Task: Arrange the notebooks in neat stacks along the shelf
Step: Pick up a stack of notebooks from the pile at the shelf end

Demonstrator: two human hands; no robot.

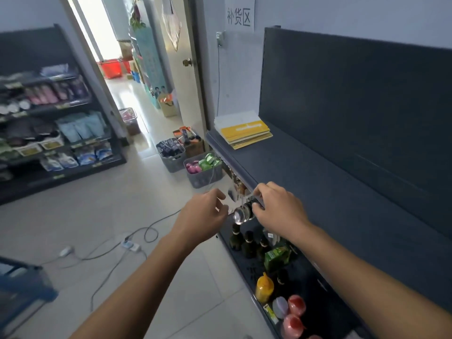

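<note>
Fingers curled on our left hand and right hand, flanking a clear round object at the shelf edge; we cannot tell the grip. Notebooks stacked at far end.

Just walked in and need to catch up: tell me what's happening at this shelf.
A person stands at a dark top shelf, both hands out at its front edge. The right hand appears to pinch a clear glassy object, with the left hand curled close beside it; whether the left touches it is unclear. The yellow notebooks sit stacked at the shelf's far end, next to a white stack, with neither hand on them. Bottles stand on the shelf below.
</note>
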